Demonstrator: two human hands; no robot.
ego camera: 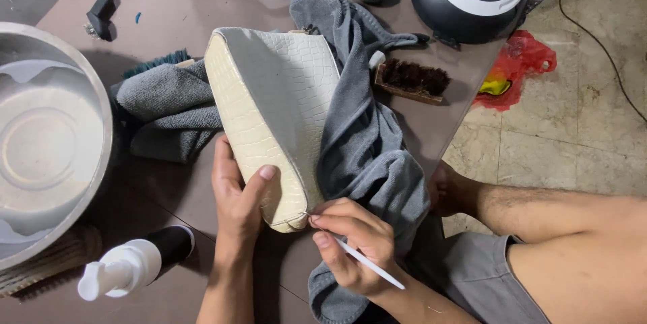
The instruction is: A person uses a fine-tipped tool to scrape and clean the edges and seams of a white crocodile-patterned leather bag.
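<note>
Hands work at the near corner of a cream crocodile-textured bag [273, 115] lying on a grey towel [367, 142] on the bench [175, 7]. The left hand [236, 199] is clamped on the bag's lower edge, thumb on top. The right hand [354, 246] pinches a thin white stick [367, 263], its tip touching the bag's corner; a metal basin [47, 135] and pump bottle [135, 263] sit to the left.

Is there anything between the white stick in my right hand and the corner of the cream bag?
Nothing visible. The right hand holds the thin white stick with its tip at the cream bag corner; the left hand grips beside it.
</note>
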